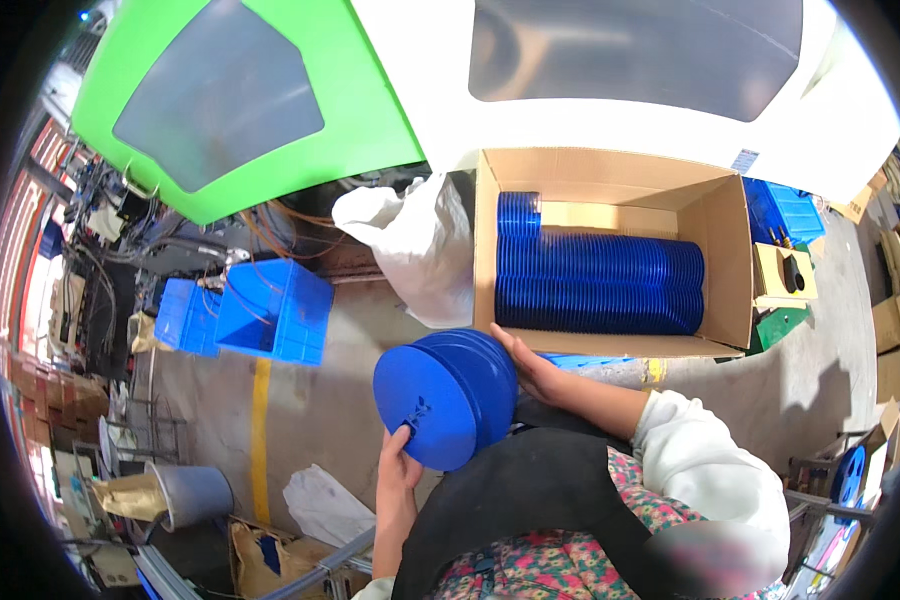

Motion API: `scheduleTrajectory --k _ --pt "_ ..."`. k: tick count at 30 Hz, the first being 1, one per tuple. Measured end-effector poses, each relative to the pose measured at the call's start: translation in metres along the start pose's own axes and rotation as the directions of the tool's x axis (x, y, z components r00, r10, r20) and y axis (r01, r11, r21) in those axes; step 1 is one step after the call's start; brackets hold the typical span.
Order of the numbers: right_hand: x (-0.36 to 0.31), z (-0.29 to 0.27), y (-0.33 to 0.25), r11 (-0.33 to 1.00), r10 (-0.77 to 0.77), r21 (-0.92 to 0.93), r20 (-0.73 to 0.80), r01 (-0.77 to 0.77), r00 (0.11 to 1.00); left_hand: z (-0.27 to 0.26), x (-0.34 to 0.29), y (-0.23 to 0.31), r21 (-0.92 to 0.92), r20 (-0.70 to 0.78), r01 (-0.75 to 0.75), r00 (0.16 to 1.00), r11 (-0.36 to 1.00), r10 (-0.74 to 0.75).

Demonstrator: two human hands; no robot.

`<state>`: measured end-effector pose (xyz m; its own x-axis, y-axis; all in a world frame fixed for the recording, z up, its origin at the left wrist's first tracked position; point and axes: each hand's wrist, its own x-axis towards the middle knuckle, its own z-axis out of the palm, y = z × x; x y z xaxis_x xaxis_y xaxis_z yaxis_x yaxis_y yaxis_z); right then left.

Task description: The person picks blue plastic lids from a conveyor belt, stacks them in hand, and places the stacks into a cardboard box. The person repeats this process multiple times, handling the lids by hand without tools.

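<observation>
The left hand (398,465) and the right hand (532,368) hold a stack of blue discs (432,405) between them, clear of the open cardboard carton (725,260) and just outside its near left corner. The left hand has its thumb against the face of the front disc, beside a small cut-out near that disc's lower edge; the placement of its other fingers is largely hidden. The right hand is laid along the far end of the stack, fingers together and extended, pressing it from the right. The held discs stand tilted, faces toward the left, slightly fanned. In the carton, further blue discs (600,285) are packed closely with rims showing; the main block runs from the left wall toward the right wall, and a short row reaches toward the far left corner. Bare cardboard shows along the far edge. A white sack (430,250) stands against the carton's left edge. Behind it are a green machine panel (355,110) and a white machine panel (610,125), each with a dark window. Well to the left, two blue crates (305,310) sit side by side, near a yellow line (260,430) on the floor (205,410). A grey bucket (200,495) stands nearer the person.
</observation>
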<state>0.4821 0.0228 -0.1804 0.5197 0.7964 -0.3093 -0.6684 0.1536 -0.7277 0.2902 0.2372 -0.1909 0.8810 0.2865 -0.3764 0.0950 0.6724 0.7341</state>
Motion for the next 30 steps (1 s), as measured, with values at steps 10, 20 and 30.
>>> scheduleTrajectory --k 10,20,30 --pt "-0.021 -0.076 -0.049 0.587 -0.626 -0.617 0.063 0.523 0.777 0.109 0.115 -0.015 -0.014 0.057 -0.058 0.997 0.998 0.059" --pt "-0.022 -0.215 -0.131 0.659 -0.606 -0.747 -0.455 0.092 0.652 0.214 0.280 -0.143 -0.276 0.259 0.552 0.831 0.787 -0.493" --pt "0.151 -0.332 -0.229 0.329 -0.195 -0.764 -0.630 -0.554 0.752 0.224 0.393 -0.205 -0.484 0.390 0.734 0.669 0.477 -0.633"
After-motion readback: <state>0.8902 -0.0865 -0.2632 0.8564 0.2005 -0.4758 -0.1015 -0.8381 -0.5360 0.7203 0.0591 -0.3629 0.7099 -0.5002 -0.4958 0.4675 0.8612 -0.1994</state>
